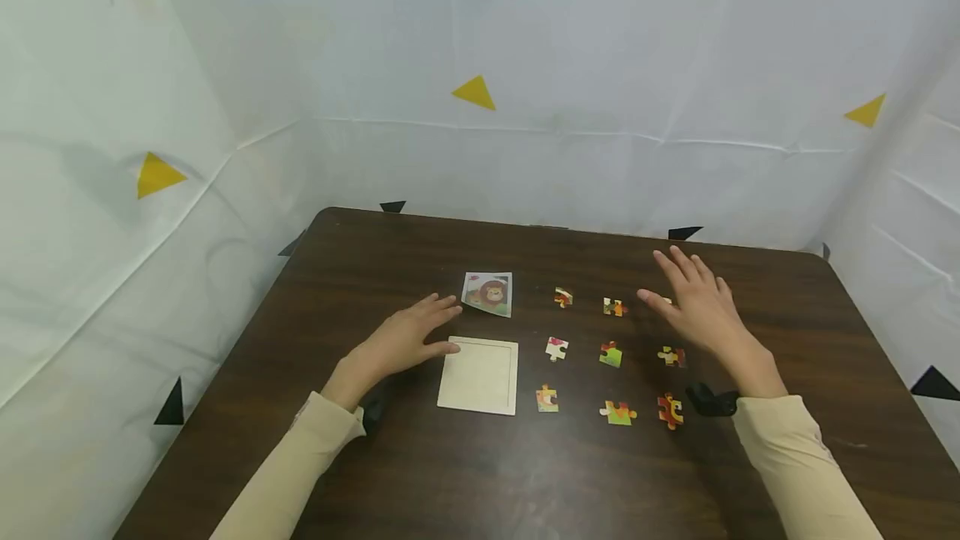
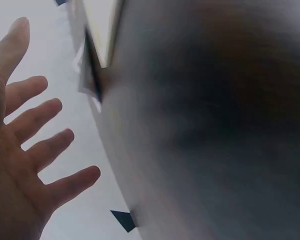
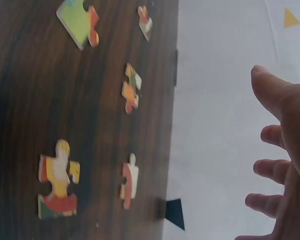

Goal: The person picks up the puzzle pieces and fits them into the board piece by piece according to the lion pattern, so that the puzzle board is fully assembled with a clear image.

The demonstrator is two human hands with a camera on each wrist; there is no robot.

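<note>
My left hand [image 1: 401,342] hovers with spread fingers beside a pale square puzzle tray [image 1: 478,375] and a small lion picture card [image 1: 487,293]. Whether its thumb touches the tray's corner I cannot tell. In the left wrist view the fingers [image 2: 42,117] stand apart, holding nothing. My right hand [image 1: 701,307] is raised over the right-hand jigsaw pieces, fingers spread, partly hiding one piece. Several loose jigsaw pieces lie in rough rows right of the tray, among them a green one [image 1: 611,354], a pink-and-white one [image 1: 557,348] and a red-and-yellow one [image 1: 670,411].
The dark wooden table [image 1: 420,482] has rounded far corners. White sheeting [image 1: 570,40] with yellow and black triangles encloses its back and sides. The picture card has one lifted edge. Black wrist straps [image 1: 711,401] sit at both cuffs.
</note>
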